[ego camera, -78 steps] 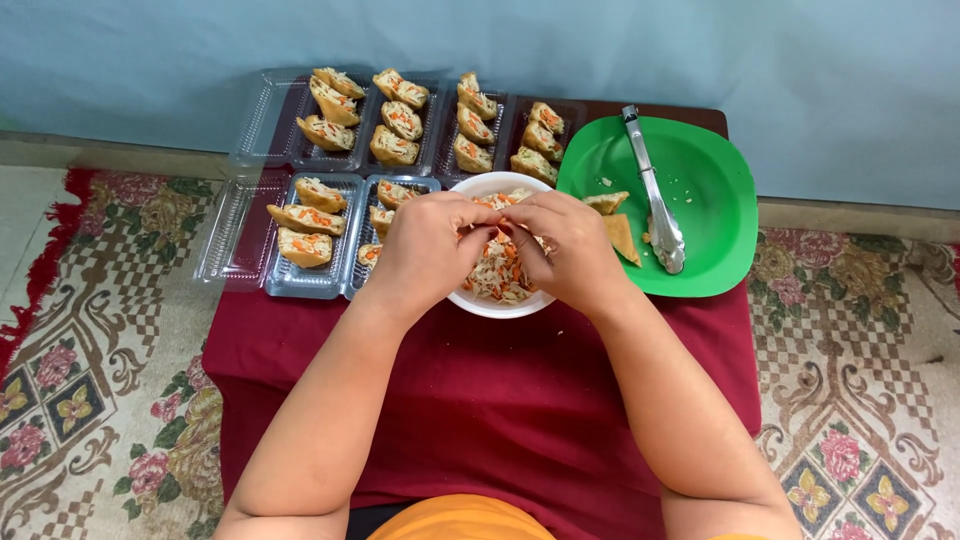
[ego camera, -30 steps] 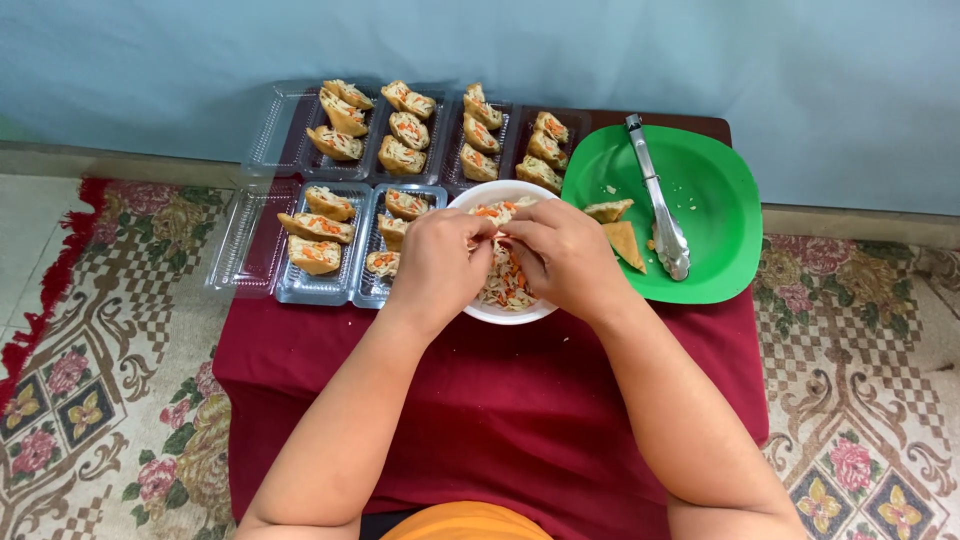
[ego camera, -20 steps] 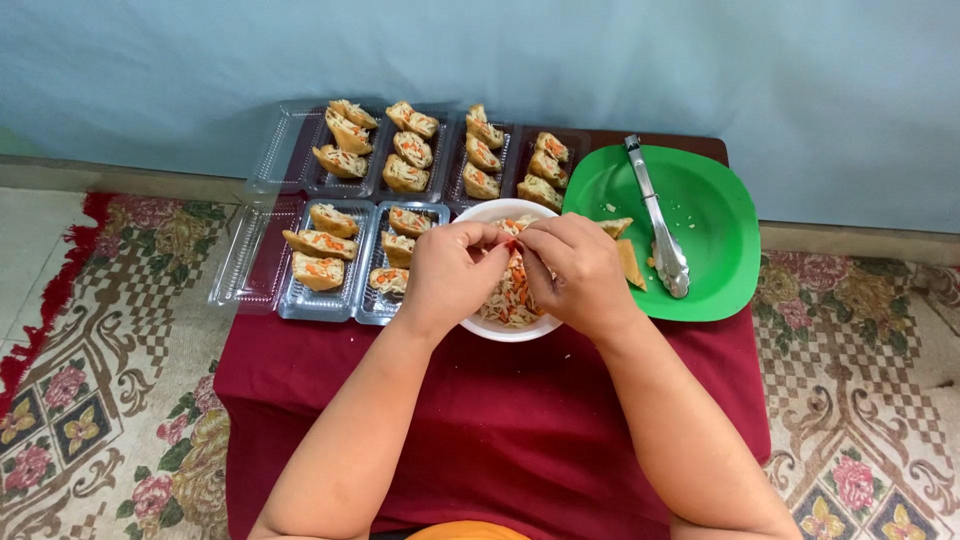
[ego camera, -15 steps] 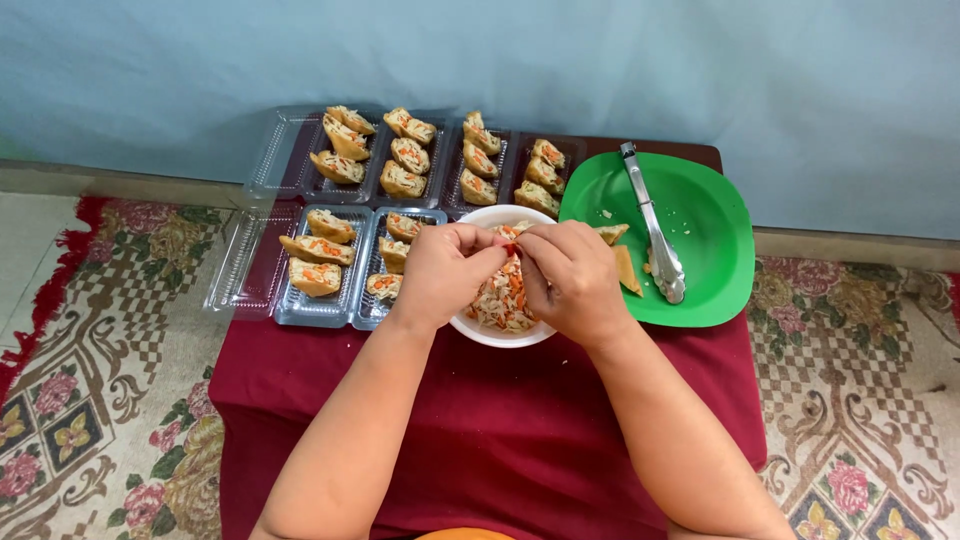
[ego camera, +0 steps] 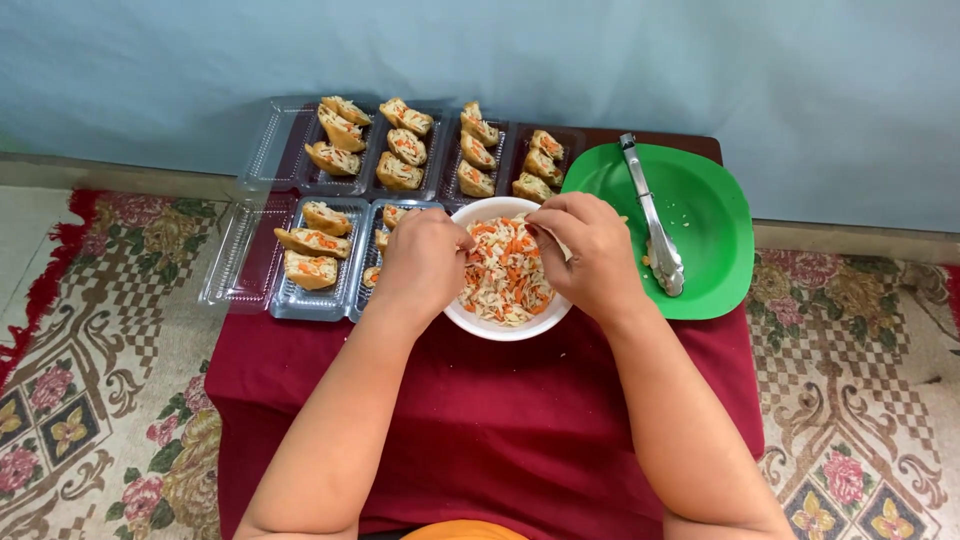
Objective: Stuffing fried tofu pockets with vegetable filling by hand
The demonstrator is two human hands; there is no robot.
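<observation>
A low table against a pale blue wall, on patterned carpet

We see a plain pale blue wall (ego camera: 700, 60) behind the table (ego camera: 480, 420), which is draped in a dark red cloth (ego camera: 500, 400) hanging over its front edge. A carpet (ego camera: 110, 400) with floral and checkered motifs and a red fringe lies past both side edges. Light is soft and even, without hard shadows.
</observation>
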